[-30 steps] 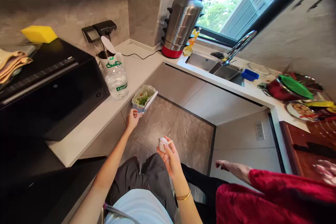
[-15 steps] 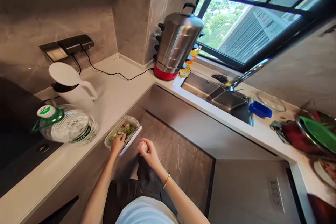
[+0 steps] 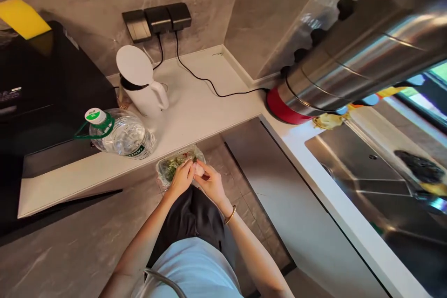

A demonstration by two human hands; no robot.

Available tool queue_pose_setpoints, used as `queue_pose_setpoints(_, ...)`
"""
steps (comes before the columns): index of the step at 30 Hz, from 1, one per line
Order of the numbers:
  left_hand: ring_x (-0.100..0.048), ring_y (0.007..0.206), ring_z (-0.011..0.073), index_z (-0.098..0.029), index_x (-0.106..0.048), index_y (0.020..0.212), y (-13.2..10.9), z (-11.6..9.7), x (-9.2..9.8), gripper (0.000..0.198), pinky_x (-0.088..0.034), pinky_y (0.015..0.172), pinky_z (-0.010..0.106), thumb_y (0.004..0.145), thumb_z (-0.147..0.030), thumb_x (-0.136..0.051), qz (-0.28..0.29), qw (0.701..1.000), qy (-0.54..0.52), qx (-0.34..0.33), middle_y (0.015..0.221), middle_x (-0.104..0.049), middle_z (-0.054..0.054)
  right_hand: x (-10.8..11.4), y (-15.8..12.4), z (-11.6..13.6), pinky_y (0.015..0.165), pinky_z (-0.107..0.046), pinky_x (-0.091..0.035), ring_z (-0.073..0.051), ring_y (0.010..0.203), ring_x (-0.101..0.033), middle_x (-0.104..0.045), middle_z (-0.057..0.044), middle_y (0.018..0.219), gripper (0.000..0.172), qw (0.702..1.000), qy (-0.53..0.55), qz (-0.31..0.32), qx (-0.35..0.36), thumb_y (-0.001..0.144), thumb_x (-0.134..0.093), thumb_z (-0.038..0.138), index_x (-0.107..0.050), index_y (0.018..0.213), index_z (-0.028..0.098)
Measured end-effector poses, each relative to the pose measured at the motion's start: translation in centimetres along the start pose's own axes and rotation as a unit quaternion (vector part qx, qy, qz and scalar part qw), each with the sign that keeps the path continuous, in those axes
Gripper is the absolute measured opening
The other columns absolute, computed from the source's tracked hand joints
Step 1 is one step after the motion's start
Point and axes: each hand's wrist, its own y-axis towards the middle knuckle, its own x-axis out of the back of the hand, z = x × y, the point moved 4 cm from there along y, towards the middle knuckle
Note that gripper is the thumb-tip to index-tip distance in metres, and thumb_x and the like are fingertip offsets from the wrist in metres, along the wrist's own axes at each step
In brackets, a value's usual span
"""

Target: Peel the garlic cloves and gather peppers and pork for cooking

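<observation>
In front of my waist, both hands meet over a small pale pinkish-white bulb [image 3: 199,169], which looks like garlic. My right hand [image 3: 211,181] is closed around it with thumb and fingers. From the other side, my left hand [image 3: 182,177] pinches at it, fingertips pressed together; they partly hide the bulb. Just beneath and behind the hands, a bin [image 3: 161,174] lined with a clear bag hangs at the counter's front edge. Green vegetable scraps [image 3: 172,165] lie inside it.
On the counter [image 3: 195,102] stand a white jug [image 3: 145,98] with its lid raised and a large water bottle [image 3: 122,135]. A tall steel steamer [image 3: 324,74] on a red base fills the corner, its black cord [image 3: 209,81] trailing to the wall. The sink [image 3: 352,163] lies right.
My left hand has come up out of the bin and joined my right hand at the bulb. The view has turned left and moved closer to the counter.
</observation>
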Motion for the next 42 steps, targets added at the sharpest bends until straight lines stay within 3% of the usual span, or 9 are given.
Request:
queue_pose_setpoints(5, -0.056, 0.071, 0.0165, -0.021, -0.046, 0.072, 0.5, 2.4, -0.2, 0.030, -0.044, 0.070, 0.028, 0.097, -0.033, -0.036, -0.034, 0.997, -0.064, 0.010, 0.072, -0.054, 0.002, -1.5, 1.2, -1.8, 0.069, -0.031, -0.058, -0.017, 0.070, -0.068, -0.077, -0.003, 0.096, 0.060, 0.987, 0.131, 0.013, -0.095, 0.067, -0.084, 0.034, -0.068, 0.124, 0.023)
queue_pose_setpoints(9, -0.050, 0.062, 0.0137, -0.022, -0.040, 0.066, 0.7, 5.0, -1.1, 0.038, -0.043, 0.063, 0.026, 0.098, -0.042, -0.036, -0.061, 0.991, -0.102, 0.061, 0.064, -0.048, -0.001, -2.5, 1.9, -4.4, 0.074, -0.029, -0.059, -0.015, 0.076, -0.070, -0.077, -0.001, 0.096, 0.060, 0.958, 0.229, 0.000, -0.171, 0.060, -0.089, 0.029, -0.071, 0.117, 0.023)
queue_pose_setpoints(14, -0.053, 0.059, 0.0126, -0.022, -0.039, 0.066, 0.7, 9.4, -1.2, 0.047, -0.047, 0.065, 0.025, 0.102, -0.037, -0.013, -0.069, 0.978, -0.111, 0.162, 0.061, -0.046, -0.002, -2.5, 2.8, -8.1, 0.084, -0.035, -0.061, -0.017, 0.084, -0.072, -0.076, 0.001, 0.096, 0.060, 0.926, 0.293, -0.039, -0.235, 0.057, -0.089, 0.041, -0.069, 0.112, 0.028)
queue_pose_setpoints(22, -0.065, 0.073, 0.0196, -0.019, -0.063, 0.071, 0.6, 16.0, -1.9, 0.011, -0.046, 0.071, 0.028, 0.077, -0.023, -0.071, 0.014, 0.949, 0.003, 0.314, 0.069, -0.066, 0.002, -2.6, 5.4, -10.0, 0.088, -0.039, -0.057, -0.020, 0.093, -0.069, -0.073, -0.002, 0.102, 0.056, 0.956, 0.206, -0.009, -0.210, 0.059, -0.087, 0.033, -0.066, 0.110, 0.027)
queue_pose_setpoints(25, -0.068, 0.082, 0.0233, -0.019, -0.068, 0.075, 1.0, 15.9, -2.2, 0.003, -0.047, 0.075, 0.030, 0.078, -0.021, -0.070, 0.023, 0.944, 0.022, 0.330, 0.076, -0.071, 0.006, -2.8, 6.6, -10.4, 0.090, -0.040, -0.055, -0.020, 0.090, -0.067, -0.071, -0.003, 0.099, 0.055, 0.970, 0.156, -0.010, -0.185, 0.056, -0.088, 0.034, -0.065, 0.105, 0.025)
queue_pose_setpoints(30, -0.070, 0.085, 0.0270, -0.018, -0.065, 0.064, 1.5, 13.4, -2.1, 0.032, -0.049, 0.080, 0.035, 0.088, -0.038, -0.060, 0.008, 0.952, 0.009, 0.306, 0.072, -0.070, 0.010, -3.3, 7.6, -10.7, 0.088, -0.042, -0.056, -0.022, 0.088, -0.067, -0.069, -0.005, 0.097, 0.054, 0.983, 0.104, 0.000, -0.154, 0.056, -0.087, 0.036, -0.061, 0.102, 0.024)
queue_pose_setpoints(33, -0.070, 0.084, 0.0214, -0.019, -0.070, 0.088, 1.7, 12.2, -2.2, 0.018, -0.052, 0.080, 0.032, 0.086, -0.036, -0.065, -0.002, 0.963, -0.042, 0.267, 0.089, -0.075, 0.008, -3.8, 7.7, -10.8, 0.088, -0.043, -0.056, -0.024, 0.092, -0.067, -0.067, -0.007, 0.102, 0.054, 0.986, 0.090, 0.007, -0.142, 0.059, -0.085, 0.037, -0.060, 0.105, 0.024)
queue_pose_setpoints(36, -0.072, 0.086, 0.0178, -0.019, -0.069, 0.110, 1.9, 11.9, -2.6, 0.031, -0.056, 0.080, 0.028, 0.080, -0.029, -0.071, -0.008, 0.964, -0.112, 0.242, 0.107, -0.076, 0.007, -4.3, 7.4, -10.8, 0.087, -0.043, -0.057, -0.024, 0.093, -0.068, -0.067, -0.008, 0.105, 0.053, 0.987, 0.087, 0.022, -0.136, 0.062, -0.084, 0.038, -0.059, 0.107, 0.023)
queue_pose_setpoints(42, -0.073, 0.100, 0.0225, -0.014, -0.074, 0.106, 1.4, 12.2, -3.1, 0.025, -0.059, 0.089, 0.035, 0.084, -0.024, -0.066, -0.044, 0.952, -0.198, 0.230, 0.113, -0.075, 0.010, -4.9, 6.6, -10.4, 0.080, -0.038, -0.058, -0.022, 0.086, -0.068, -0.069, -0.006, 0.101, 0.054, 0.987, 0.084, 0.024, -0.133, 0.062, -0.085, 0.035, -0.057, 0.106, 0.024)
